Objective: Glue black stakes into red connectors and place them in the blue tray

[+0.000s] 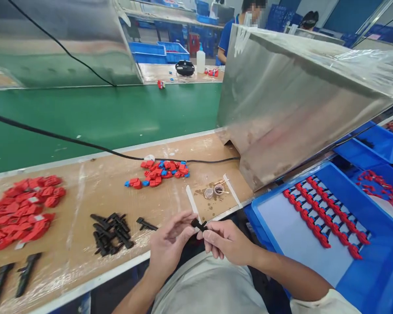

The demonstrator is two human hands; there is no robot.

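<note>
My left hand (172,242) and my right hand (227,240) meet just over the table's front edge. Between their fingertips is a small black plastic part (199,225), pinched from both sides. Left of my hands lies a single black part (146,224), and beyond it a heap of similar black parts (111,233). Farther back sit two small round cups (208,192), the right one holding dark stuff, with thin sticks beside them. A loose group of red and blue pieces (160,172) lies behind the black heap.
A pile of red pieces (22,209) and two larger black parts (28,272) occupy the left. On the right, a blue tray (384,257) holds rows of red, blue and black assemblies (327,209). A metal hood (291,100) stands behind; a black cable (85,141) crosses the table. A person (229,39) works beyond.
</note>
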